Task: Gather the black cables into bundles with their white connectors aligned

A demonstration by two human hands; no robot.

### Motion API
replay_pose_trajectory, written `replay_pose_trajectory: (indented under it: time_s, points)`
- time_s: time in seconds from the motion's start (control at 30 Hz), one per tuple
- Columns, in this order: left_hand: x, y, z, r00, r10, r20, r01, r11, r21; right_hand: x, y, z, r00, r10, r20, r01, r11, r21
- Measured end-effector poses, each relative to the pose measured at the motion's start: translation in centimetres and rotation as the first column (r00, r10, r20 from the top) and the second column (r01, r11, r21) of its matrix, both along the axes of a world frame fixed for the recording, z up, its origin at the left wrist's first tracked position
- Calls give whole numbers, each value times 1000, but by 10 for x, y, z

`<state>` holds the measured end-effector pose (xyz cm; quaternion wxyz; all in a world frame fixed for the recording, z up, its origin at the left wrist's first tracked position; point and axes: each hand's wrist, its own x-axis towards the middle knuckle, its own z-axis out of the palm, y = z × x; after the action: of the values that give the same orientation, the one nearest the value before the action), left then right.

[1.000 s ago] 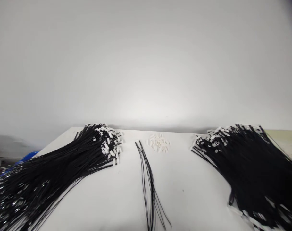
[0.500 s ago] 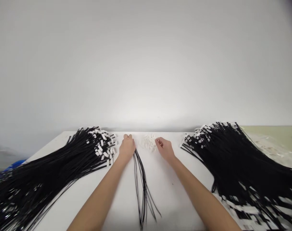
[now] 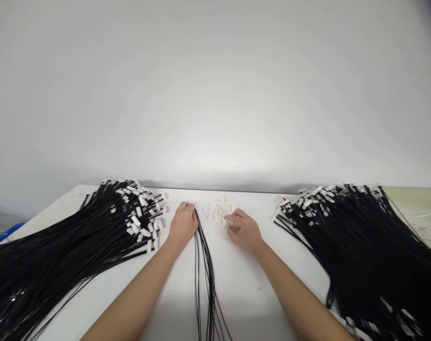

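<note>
Few loose wires (image 3: 204, 265): table centre, running 6 to 12 o'clock.
Left hand (image 3: 182, 225): fingers curled onto their far tips; pinch one only.
Right hand (image 3: 244, 230): fingertips narrow, picking at white connector pile (image 3: 220, 209) at 12.
Big bundles (image 3: 76, 237): 9 and 3 o'clock, leave alone.

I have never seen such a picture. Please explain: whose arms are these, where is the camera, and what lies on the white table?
The camera sits on a person's head and looks down, so the two bare arms are that person's own. The left hand rests on the far end of a thin bunch of black wires. The right hand touches a small heap of white plastic pieces. On the white table lie two big piles of black wires with white tips, a left pile and a right pile. Whether either hand grips anything cannot be told.
</note>
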<state>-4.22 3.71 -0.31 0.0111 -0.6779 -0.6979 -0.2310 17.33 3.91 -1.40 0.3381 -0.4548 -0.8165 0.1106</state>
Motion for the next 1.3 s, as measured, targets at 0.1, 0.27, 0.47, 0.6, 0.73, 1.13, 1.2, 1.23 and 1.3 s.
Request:
replay_pose_trajectory:
  time_s: [0.1,0.27,0.47,0.6,0.73,1.13,1.2,1.23,1.3]
  points:
    - [5,1,2,1000,-2,22,2,1000,-4,3,-3,-1,998,22,62,-22,1000,-11]
    - [11,3,4,999,-7,47,5,999,35,11,-3,-5,997,59,46,-59,998,6]
    - [14,9,1,997,-32,64,28,998,65,16,-4,-5,995,91,-30,-92,996,-21]
    - [15,10,0,996,-47,72,40,995,93,14,-5,-3,996,92,-17,-92,996,-4]
    - [17,12,1,994,-84,74,76,991,106,14,-6,-2,996,89,-14,-89,996,6]
    - [22,18,0,935,-319,154,280,931,234,14,-5,0,995,90,-44,-90,996,8]
    - [21,18,-1,919,-350,181,300,919,254,14,-2,-1,993,101,-52,-101,995,10]
    - [19,18,-1,908,-371,197,316,913,260,13,-1,-1,993,105,-48,-104,994,12]
    - [16,16,-2,878,-417,236,356,898,259,11,-1,-2,995,101,-28,-100,995,28]
